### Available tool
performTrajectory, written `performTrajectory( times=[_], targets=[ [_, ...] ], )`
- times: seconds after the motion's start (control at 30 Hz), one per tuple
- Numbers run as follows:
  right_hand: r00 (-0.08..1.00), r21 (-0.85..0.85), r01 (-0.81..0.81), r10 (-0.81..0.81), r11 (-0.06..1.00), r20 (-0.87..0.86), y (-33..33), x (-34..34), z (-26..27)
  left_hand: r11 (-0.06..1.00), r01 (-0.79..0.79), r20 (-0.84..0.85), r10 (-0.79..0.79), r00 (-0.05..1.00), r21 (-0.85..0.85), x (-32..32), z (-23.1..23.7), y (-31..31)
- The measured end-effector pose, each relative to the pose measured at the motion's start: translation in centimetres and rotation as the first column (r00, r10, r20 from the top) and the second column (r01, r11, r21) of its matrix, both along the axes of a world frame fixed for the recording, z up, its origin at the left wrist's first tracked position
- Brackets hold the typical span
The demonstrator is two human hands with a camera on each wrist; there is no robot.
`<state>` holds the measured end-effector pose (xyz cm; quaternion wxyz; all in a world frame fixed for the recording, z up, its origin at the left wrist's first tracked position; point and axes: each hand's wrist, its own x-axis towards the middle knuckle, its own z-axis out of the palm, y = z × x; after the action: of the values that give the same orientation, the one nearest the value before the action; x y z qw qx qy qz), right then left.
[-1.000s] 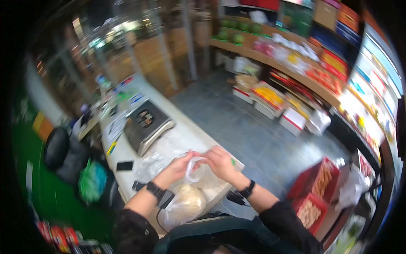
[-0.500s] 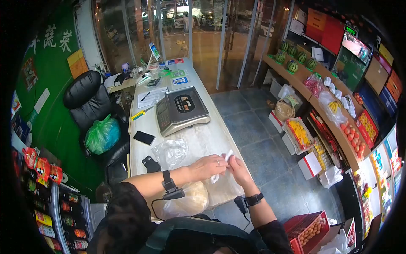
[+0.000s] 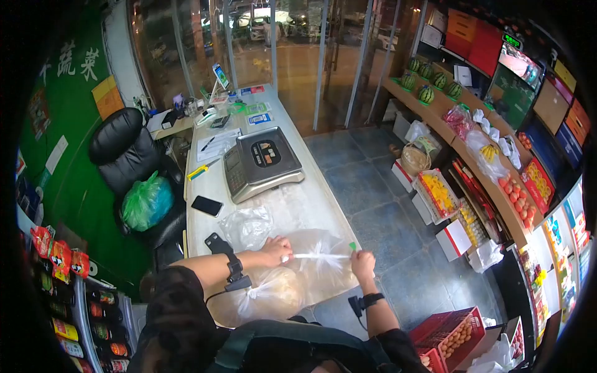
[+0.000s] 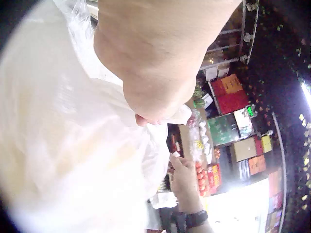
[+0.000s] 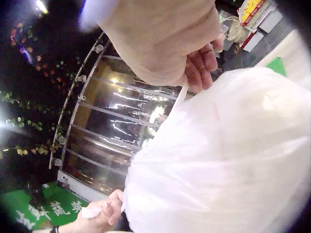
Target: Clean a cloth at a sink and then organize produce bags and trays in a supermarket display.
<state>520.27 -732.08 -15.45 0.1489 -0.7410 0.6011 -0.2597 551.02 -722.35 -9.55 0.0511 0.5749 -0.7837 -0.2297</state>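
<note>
A translucent white plastic bag with pale contents sits at the counter's near right corner. Its twisted handles are drawn out in a straight line, gathered in the middle. My left hand grips one handle end, a white tip poking out of the fist. On the other side, my right hand holds the opposite end with curled fingers. In the right wrist view the bag's film rises to the right hand. Beside it, under my left forearm, stands a second plastic bag, knotted at its top.
A weighing scale stands mid-counter, with a crumpled clear bag in front. A phone and a yellow cutter lie along the left edge. Past the counter's right edge are the floor and a red crate of eggs.
Half a second ago my hands were close together at the bag's top. Now they have pulled apart sideways, stretching the handles between them. The blurred view of a second ago has steadied.
</note>
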Motion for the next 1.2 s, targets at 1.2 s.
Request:
performTrajectory(
  times=[1.2],
  targets=[
    [0.927,-0.183,-0.371,0.375,0.911,-0.012,2.6,5.0,1.7,0.966,-0.010,-0.056,-0.005,0.998,-0.259,-3.3,-2.1,-4.6]
  ],
)
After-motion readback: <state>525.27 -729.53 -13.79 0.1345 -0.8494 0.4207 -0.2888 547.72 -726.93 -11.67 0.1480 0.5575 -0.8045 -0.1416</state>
